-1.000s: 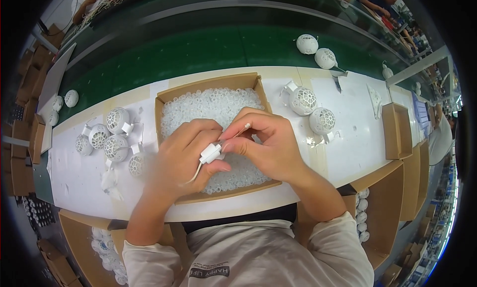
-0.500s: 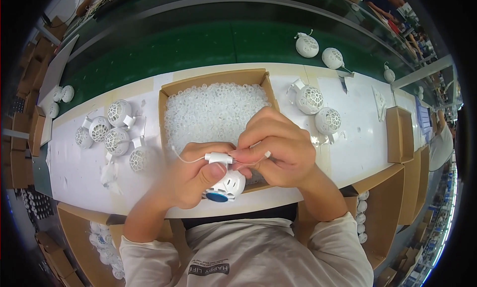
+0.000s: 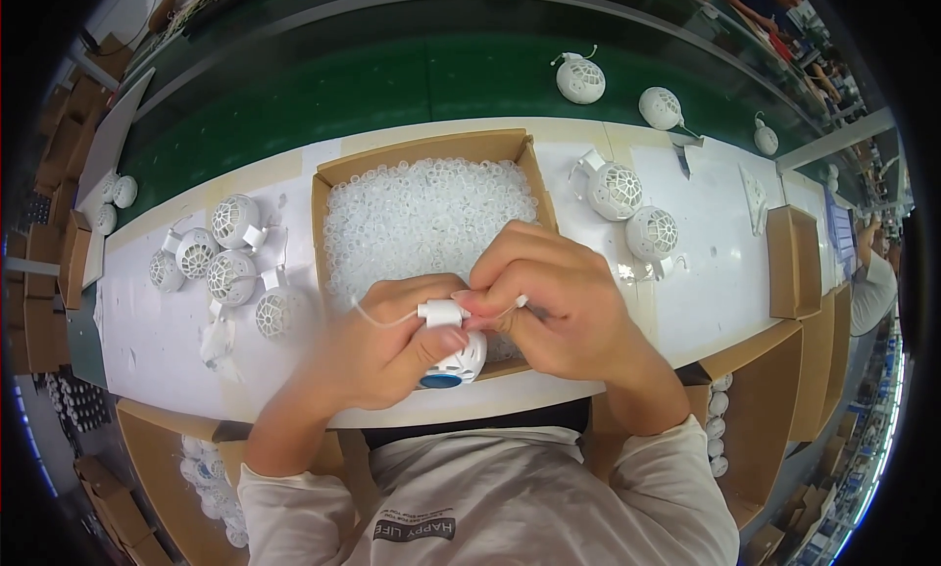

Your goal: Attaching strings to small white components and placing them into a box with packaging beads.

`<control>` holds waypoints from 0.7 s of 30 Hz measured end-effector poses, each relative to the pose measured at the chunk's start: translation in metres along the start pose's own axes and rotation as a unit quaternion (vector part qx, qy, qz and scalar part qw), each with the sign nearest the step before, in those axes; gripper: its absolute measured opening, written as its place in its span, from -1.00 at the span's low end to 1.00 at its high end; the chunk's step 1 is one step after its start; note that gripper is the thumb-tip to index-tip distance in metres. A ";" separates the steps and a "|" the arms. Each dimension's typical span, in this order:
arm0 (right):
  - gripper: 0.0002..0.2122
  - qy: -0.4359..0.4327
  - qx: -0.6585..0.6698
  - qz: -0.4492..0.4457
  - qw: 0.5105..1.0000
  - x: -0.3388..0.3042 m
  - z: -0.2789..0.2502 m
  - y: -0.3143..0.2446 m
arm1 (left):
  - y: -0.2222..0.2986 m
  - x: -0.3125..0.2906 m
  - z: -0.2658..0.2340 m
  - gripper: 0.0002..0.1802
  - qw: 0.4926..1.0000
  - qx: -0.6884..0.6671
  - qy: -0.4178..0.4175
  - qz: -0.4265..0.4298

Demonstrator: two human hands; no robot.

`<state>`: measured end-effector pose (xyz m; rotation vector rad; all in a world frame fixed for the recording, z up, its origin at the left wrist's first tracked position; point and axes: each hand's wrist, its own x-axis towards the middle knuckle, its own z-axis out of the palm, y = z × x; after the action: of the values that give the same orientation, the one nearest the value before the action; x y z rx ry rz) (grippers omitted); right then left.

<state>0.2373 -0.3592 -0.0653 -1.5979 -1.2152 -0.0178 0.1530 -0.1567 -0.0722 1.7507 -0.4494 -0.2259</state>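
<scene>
My left hand (image 3: 397, 345) is closed around a white ball-shaped housing (image 3: 472, 358) with slots and a blue round face underneath. The housing's short white neck (image 3: 441, 313) sticks up above my thumb, and a thin white cable (image 3: 384, 322) curves out of its left end. At the neck's right end, my right hand (image 3: 549, 306) pinches with thumb and fingertips. Cable passes between those fingers, and its small white connector (image 3: 521, 301) shows beside them. Anything else in the pinch is hidden. Right behind both hands stands a cardboard box (image 3: 321, 235) full of small clear rings (image 3: 421, 213).
Several white ball housings (image 3: 230, 277) lie at the left of the white table (image 3: 137, 345); two more (image 3: 618, 192) lie right of the box. Others rest on the green conveyor (image 3: 490, 86). Open cartons (image 3: 755, 419) flank me, holding housings. Another person's arm (image 3: 872, 292) shows at far right.
Both hands and the housing have shifted slightly to the right and up, and the blue face shows less. On the conveyor, the housings have moved a little left.
</scene>
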 end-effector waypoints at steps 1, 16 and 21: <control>-0.79 -0.005 0.045 0.029 0.999 0.001 -0.001 -0.002 | 0.000 0.000 0.002 -0.34 0.998 0.042 0.027 0.029; -0.74 0.023 0.096 -0.005 0.995 0.004 0.022 0.002 | 0.003 0.001 0.008 -0.11 0.932 0.301 0.166 0.116; -0.74 -0.005 0.119 0.037 0.992 0.005 0.015 0.003 | 0.003 0.006 0.011 -0.23 0.920 0.317 0.197 0.118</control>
<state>0.2338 -0.3445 -0.0704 -1.4333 -1.1210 0.1772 0.1543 -0.1694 -0.0713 2.2780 -0.4594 0.4964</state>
